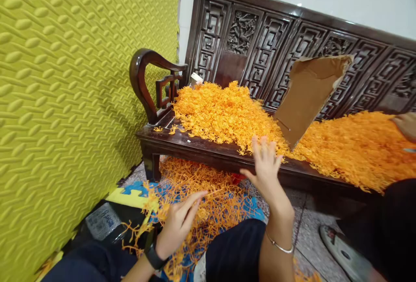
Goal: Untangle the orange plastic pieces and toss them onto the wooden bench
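My left hand (180, 221), with a dark band at its wrist, is closed in a pinch on a thin orange strand (213, 192) whose tip points right. It hovers over a heap of long orange stringy pieces (201, 178) on the floor. My right hand (267, 169), a bangle on its wrist, is open with fingers spread. Its fingertips are at the front edge of a pile of small orange branched pieces (224, 113) on the dark wooden bench (201, 147). Whether the fingertips touch the pile I cannot tell.
A brown cardboard piece (312, 95) stands between this pile and another orange pile (354, 147) on the right. Yellow foam matting (65, 100) rises at left, beside the bench's armrest (139, 78). At right are another person's dark-clothed leg (383, 225) and shoe (344, 251).
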Available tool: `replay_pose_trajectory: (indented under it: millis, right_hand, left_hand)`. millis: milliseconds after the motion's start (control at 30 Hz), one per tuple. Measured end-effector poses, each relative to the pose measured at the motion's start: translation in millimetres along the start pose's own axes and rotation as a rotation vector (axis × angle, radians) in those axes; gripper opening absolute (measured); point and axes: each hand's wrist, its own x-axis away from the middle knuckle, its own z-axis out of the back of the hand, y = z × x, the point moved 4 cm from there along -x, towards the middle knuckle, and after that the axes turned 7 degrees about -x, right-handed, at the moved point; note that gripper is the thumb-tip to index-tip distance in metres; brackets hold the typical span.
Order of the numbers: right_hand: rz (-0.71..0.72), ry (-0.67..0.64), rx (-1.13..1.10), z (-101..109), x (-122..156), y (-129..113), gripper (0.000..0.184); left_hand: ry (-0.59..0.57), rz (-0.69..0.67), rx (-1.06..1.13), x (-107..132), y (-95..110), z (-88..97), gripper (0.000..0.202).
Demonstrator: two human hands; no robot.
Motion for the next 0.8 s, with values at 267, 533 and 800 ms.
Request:
replay_pose_trajectory:
  millis: [267, 533, 800]
  right_hand:
    - [0.095, -0.374, -0.288, -1, 20, -59, 0.05]
    - [0.203, -0.426, -0.483, -30, 16, -88, 0.043]
    - [0.164, -0.417, -0.452, -62, 21, -114, 0.033]
  left_hand:
    - [-0.051, 0.146, 0.108, -3, -6, 4.9, 0.04]
    - [0.029, 0.305, 0.352, -2, -2, 21.5, 0.053]
    - [-0.002, 0.157, 0.139, 3, -2, 22.9, 0.068]
